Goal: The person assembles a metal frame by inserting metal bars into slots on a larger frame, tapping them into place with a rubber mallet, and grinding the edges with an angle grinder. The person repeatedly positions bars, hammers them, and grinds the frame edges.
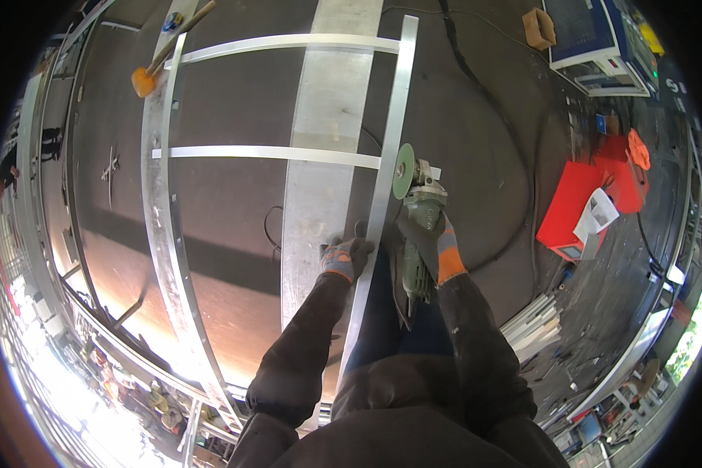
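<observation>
A silvery metal frame [396, 109] of long side bars and crossbars lies in front of me. My left hand [346, 257], in a grey and orange glove, is closed at the frame's right side bar; its fingertips are partly hidden. In my right hand [438, 243], gloved alike, is a green angle grinder [425, 209], gripped round its body. The grinder's round green disc [403, 171] stands upright close beside the right side bar, near the end of the lower crossbar. Whether disc and bar touch, I cannot tell.
An orange-headed mallet [143, 82] rests at the frame's upper left. A wide metal plate [324, 101] runs beneath the crossbars. Dark cables [491, 101] cross the surface on the right. Beyond are a red case [565, 207], a blue and white machine [593, 43] and stacked light bars [532, 324].
</observation>
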The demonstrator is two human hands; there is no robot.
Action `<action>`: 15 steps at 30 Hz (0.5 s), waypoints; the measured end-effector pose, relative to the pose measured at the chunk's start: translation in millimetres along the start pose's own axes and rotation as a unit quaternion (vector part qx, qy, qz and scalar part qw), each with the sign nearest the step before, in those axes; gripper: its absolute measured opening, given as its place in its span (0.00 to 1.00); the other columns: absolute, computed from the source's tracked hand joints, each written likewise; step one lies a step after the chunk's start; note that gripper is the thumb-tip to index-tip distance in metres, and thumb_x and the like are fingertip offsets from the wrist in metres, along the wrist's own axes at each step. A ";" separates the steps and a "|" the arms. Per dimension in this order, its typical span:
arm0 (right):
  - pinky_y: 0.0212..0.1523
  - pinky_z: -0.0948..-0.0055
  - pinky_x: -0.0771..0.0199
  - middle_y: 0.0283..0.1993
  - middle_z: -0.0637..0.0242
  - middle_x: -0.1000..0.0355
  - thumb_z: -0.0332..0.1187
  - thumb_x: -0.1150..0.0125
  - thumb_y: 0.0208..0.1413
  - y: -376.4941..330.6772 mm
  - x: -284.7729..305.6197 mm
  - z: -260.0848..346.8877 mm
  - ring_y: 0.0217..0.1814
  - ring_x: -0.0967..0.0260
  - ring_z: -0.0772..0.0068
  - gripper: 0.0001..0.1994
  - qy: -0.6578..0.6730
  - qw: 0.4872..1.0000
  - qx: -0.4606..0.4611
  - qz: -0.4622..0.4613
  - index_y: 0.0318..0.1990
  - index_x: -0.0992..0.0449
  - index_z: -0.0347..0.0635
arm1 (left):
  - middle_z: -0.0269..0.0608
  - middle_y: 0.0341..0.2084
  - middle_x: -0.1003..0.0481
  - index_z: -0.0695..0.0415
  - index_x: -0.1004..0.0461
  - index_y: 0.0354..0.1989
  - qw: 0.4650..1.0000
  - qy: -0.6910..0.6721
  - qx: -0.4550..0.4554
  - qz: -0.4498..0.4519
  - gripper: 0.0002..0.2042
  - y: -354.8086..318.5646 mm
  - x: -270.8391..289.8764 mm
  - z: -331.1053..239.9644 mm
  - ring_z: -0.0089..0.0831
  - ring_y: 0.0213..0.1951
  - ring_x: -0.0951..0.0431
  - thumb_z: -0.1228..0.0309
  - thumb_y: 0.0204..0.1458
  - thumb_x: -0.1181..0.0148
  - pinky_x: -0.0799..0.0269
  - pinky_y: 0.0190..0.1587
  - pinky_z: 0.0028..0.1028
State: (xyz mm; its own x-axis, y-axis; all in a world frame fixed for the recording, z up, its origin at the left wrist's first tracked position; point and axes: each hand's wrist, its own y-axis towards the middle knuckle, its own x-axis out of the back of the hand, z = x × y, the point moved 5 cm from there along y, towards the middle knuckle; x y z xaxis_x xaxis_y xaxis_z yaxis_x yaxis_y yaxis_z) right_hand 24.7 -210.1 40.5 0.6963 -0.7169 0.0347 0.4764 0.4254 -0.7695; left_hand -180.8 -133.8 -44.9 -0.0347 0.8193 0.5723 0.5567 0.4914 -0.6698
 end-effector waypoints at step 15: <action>0.30 0.71 0.24 0.36 0.69 0.24 0.29 0.31 0.51 1.7 0.5 -5.2 0.31 0.26 0.75 0.16 -0.015 0.999 0.029 -0.003 0.48 0.23 0.42 | 0.42 0.45 0.20 0.45 0.18 0.42 1.000 0.022 0.004 0.015 0.21 2.1 2.4 -4.6 0.49 0.54 0.25 0.46 0.58 0.51 0.41 0.60 0.53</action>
State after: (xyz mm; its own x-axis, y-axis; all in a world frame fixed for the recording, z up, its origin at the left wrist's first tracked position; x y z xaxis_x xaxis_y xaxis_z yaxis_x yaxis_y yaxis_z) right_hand 23.0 -212.6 35.8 0.7091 -0.7026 0.0593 0.5107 0.4537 -0.7304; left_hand -175.9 -132.1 -42.8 0.0191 0.8198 0.5724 0.5508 0.4692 -0.6903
